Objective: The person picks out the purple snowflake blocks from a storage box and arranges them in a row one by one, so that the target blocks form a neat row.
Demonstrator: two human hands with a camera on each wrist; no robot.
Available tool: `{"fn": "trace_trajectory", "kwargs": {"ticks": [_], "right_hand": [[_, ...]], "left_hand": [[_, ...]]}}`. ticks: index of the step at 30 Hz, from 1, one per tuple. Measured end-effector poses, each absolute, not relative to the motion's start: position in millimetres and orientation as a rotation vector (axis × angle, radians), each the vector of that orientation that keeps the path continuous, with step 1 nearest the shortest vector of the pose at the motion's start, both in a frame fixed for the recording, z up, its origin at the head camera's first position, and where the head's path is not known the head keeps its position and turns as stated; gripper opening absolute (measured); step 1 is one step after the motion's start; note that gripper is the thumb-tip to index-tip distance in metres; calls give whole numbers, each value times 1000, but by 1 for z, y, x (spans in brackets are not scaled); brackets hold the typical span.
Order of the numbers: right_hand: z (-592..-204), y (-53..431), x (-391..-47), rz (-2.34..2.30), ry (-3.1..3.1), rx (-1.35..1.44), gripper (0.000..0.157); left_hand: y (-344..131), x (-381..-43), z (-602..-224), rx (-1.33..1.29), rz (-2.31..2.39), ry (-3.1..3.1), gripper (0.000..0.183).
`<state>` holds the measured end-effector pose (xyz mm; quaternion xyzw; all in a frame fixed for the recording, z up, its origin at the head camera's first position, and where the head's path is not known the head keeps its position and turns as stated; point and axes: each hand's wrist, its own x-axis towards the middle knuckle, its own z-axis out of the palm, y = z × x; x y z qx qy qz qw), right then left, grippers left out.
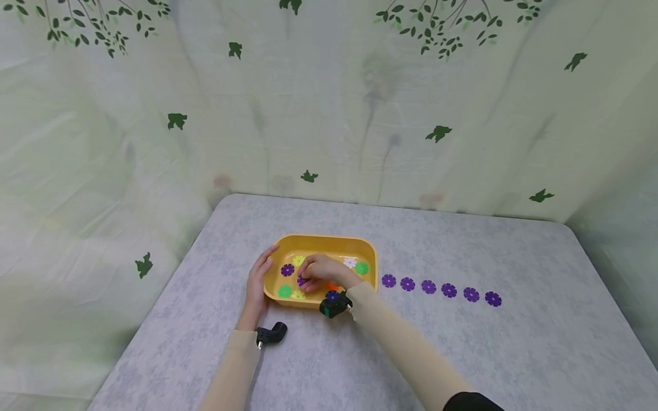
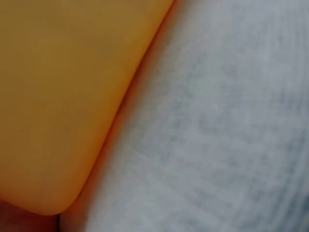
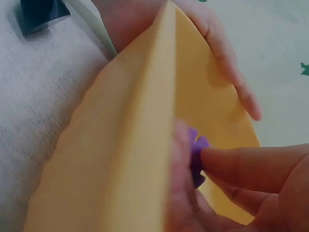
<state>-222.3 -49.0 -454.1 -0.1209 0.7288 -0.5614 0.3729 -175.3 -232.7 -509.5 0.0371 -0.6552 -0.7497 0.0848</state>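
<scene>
My right hand (image 1: pixel 326 269) reaches into a yellow tray (image 1: pixel 324 237). Its thumb and fingers pinch a purple flower-shaped disc (image 3: pixel 197 159), seen edge-on in the right wrist view. Against the tray's left side rests my left hand (image 1: pixel 255 285), its fingers stretched along the outer wall and rim. Around the right hand inside the tray lie another purple disc (image 1: pixel 287 270), a green disc (image 1: pixel 285 291), a yellow disc (image 1: pixel 298 294), a white disc (image 1: pixel 350 262) and a second green disc (image 1: pixel 362 268). The left wrist view holds only the tray's wall (image 2: pixel 72 96) and the tabletop.
A row of several purple flower discs (image 1: pixel 429 286) runs rightward across the grey table (image 1: pixel 540 342) from the tray's right side. A pale curtain with leaf prints (image 1: pixel 334 114) hangs behind the table's far edge. Each wrist wears a black camera (image 1: pixel 272 333).
</scene>
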Motion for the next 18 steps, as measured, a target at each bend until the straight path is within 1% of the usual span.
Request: {"fn": "trace_trajectory", "kwargs": {"ticks": [8,13,18], "right_hand": [[-437,-11,-227,-1595,1864,-300,16],[-426,28,-227,-1710,1864,-299,18],[-418,75,-224,-1755,1939,-246,26]], "left_hand": [[-234,-174,-507,104,-2280,-1948,41],[-237,-174,-505,91,-2280,-1993,42],[-239,-174,-503,88,-2283,-2037,43]]}}
